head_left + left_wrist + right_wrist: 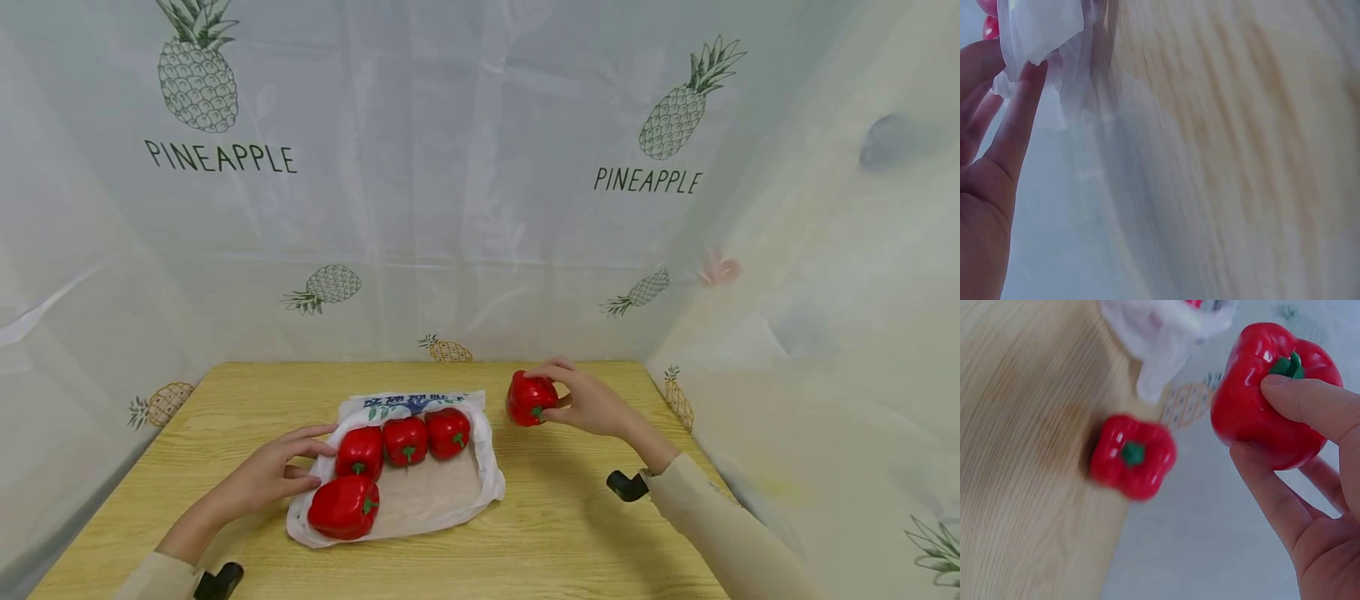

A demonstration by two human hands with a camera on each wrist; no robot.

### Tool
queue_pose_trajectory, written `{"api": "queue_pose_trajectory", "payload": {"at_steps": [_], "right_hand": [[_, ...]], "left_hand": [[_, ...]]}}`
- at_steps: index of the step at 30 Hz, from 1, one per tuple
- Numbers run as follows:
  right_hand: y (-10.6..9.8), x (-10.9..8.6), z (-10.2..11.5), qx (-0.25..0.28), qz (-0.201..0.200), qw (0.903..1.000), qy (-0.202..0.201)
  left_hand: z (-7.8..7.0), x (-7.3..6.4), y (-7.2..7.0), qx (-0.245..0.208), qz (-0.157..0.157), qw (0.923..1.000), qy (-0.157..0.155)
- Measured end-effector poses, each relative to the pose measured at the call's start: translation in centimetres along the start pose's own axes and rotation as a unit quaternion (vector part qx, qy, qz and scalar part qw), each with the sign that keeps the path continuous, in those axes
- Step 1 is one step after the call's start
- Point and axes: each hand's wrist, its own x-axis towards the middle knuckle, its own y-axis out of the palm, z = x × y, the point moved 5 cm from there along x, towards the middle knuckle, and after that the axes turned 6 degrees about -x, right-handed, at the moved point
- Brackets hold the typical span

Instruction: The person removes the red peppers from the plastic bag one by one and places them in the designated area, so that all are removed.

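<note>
A white plastic bag (pixel 486 454) with blue and green print lies spread open on the table, its rim bunched up. Inside it, along the back and left, are several red bell peppers (pixel 406 441) with green stems. My left hand (pixel 264 475) is at the bag's left rim, loosely bent fingers touching the plastic. To the right of the bag, my right hand (pixel 588 402) holds a red bell pepper (pixel 1272 419) with the thumb near its stem and fingers around its side. Another bell pepper (pixel 1133 456) stands on the table beyond it, mostly hidden in the head view.
A light wood table (pixel 570 517) bears everything. Behind it and along both sides hangs a pale curtain (pixel 480 208) printed with pineapples. A black wrist camera (pixel 627 486) sticks out from the right sleeve, and another (pixel 219 581) from the left.
</note>
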Motion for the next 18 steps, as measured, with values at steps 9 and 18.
{"api": "queue_pose_trajectory", "payload": {"at_steps": [9,18], "right_hand": [[-1.9,-1.6,-4.2,-0.028,-0.044,0.9981,0.031],[-2.7,-2.9,-7.3,-0.057,-0.061,0.9951,0.052]], "left_hand": [[-0.2,0.0,-0.1,-0.005,0.001,1.0,0.005],[-0.3,-0.1,0.0,-0.013,0.001,0.9999,0.007]]}}
